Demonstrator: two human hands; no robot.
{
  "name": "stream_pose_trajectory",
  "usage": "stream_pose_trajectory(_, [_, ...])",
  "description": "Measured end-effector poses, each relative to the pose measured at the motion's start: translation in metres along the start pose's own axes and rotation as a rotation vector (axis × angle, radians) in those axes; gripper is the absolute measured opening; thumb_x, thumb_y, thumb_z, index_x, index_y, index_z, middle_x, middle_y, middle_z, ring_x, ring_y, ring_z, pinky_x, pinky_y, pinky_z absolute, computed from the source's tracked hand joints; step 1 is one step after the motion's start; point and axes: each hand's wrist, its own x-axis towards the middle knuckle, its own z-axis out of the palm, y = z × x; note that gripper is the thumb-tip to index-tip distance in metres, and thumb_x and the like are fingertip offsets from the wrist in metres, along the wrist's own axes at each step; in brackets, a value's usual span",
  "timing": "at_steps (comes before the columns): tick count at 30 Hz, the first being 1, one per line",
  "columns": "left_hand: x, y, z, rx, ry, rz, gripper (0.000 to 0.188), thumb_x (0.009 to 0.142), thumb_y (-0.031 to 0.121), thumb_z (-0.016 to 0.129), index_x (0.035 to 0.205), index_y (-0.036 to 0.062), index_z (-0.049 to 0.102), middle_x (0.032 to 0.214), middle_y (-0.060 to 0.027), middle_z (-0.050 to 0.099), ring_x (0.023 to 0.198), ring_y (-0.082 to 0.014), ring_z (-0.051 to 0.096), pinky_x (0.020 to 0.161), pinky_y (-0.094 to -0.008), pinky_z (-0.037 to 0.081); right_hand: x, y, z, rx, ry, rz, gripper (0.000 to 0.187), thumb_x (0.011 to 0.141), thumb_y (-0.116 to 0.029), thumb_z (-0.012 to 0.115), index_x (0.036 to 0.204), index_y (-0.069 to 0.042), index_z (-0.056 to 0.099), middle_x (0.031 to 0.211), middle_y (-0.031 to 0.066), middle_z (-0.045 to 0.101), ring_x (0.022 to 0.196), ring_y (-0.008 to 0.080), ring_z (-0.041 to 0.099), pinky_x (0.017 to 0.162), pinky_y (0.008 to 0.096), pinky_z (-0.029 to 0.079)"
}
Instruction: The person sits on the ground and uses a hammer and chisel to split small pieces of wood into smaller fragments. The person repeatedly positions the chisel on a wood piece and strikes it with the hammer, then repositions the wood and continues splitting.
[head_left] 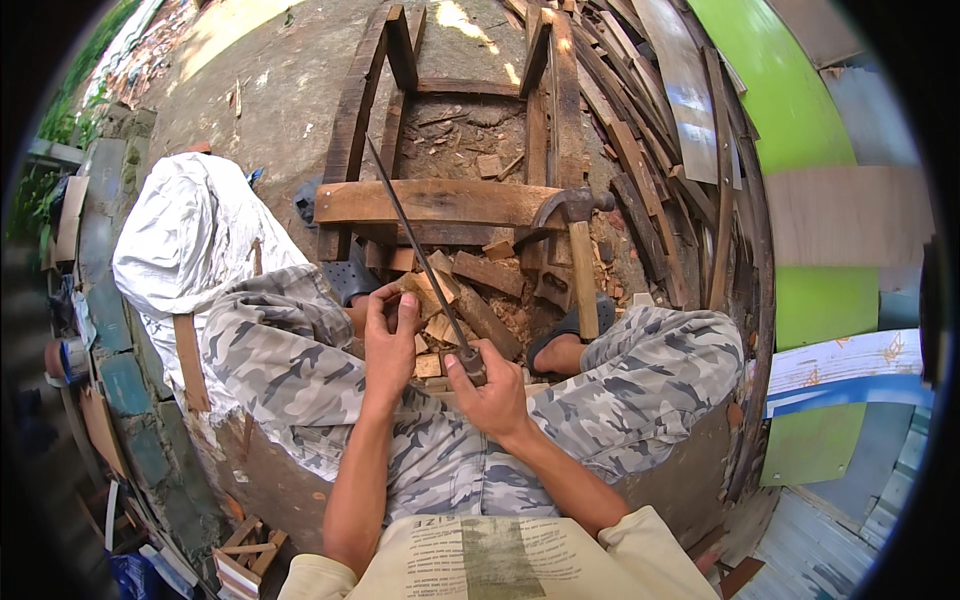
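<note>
My right hand (490,390) is closed around the wooden handle of a long, thin dark blade (418,245), seen nearly edge-on, so I cannot tell whether it is a saw or a file. It slants up and left toward a wooden frame (440,205). Left of the blade, my left hand (390,345) has loosely curled fingers, the thumb apart, and nothing visible in them. Small wood offcuts (437,288) lie just beyond both hands. A claw hammer (582,265) hangs by its head on the right end of the frame's front crosspiece.
My camouflage-trousered legs are bent to both sides. A bulging white sack (190,225) stands at left before a block wall (125,385). Long timber strips (640,165) pile up at right, beside green panels (815,300). Wood scraps (490,165) litter the ground inside the frame.
</note>
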Motion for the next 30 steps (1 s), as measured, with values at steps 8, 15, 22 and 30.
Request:
stream_pose_trajectory(8, [-0.006, -0.001, 0.004, 0.065, -0.031, 0.049, 0.044, 0.100, 0.031, 0.066, 0.126, -0.0005, 0.051, 0.115, -0.0112, 0.062, 0.101, -0.0158, 0.061, 0.085, -0.0301, 0.052, -0.011, -0.008, -0.008, -0.023, 0.078, -0.075, 0.021, 0.093, -0.017, 0.071, 0.097, 0.001, 0.062, 0.064, 0.0063, 0.063, 0.054, 0.0115, 0.057, 0.052, 0.0298, 0.045])
stream_pose_trajectory(15, [-0.006, 0.000, 0.008, 0.106, -0.055, 0.076, 0.047, 0.098, 0.032, 0.068, 0.127, -0.0008, 0.051, 0.115, -0.0122, 0.061, 0.101, -0.0171, 0.061, 0.086, -0.0310, 0.053, -0.010, 0.014, 0.003, -0.049, 0.091, -0.041, 0.019, 0.093, -0.016, 0.071, 0.094, 0.001, 0.061, 0.062, 0.0040, 0.060, 0.053, 0.0096, 0.054, 0.051, 0.0287, 0.044])
stream_pose_trajectory(22, [-0.004, -0.005, 0.005, 0.094, -0.046, 0.082, 0.052, 0.096, 0.035, 0.070, 0.127, -0.0027, 0.051, 0.116, -0.0134, 0.061, 0.103, -0.0187, 0.061, 0.084, -0.0309, 0.054, -0.008, 0.005, 0.002, -0.052, 0.057, 0.012, 0.019, 0.093, -0.016, 0.071, 0.093, 0.000, 0.061, 0.063, 0.0043, 0.061, 0.054, 0.0091, 0.054, 0.051, 0.0292, 0.044])
stream_pose_trajectory(30, [-0.005, -0.002, 0.006, 0.109, -0.050, 0.084, 0.053, 0.096, 0.036, 0.070, 0.127, -0.0036, 0.051, 0.116, -0.0144, 0.060, 0.103, -0.0189, 0.061, 0.083, -0.0314, 0.055, -0.010, 0.004, 0.002, -0.078, 0.051, 0.035, 0.021, 0.093, -0.017, 0.071, 0.092, 0.000, 0.061, 0.063, 0.0062, 0.061, 0.054, 0.0110, 0.054, 0.051, 0.0300, 0.044])
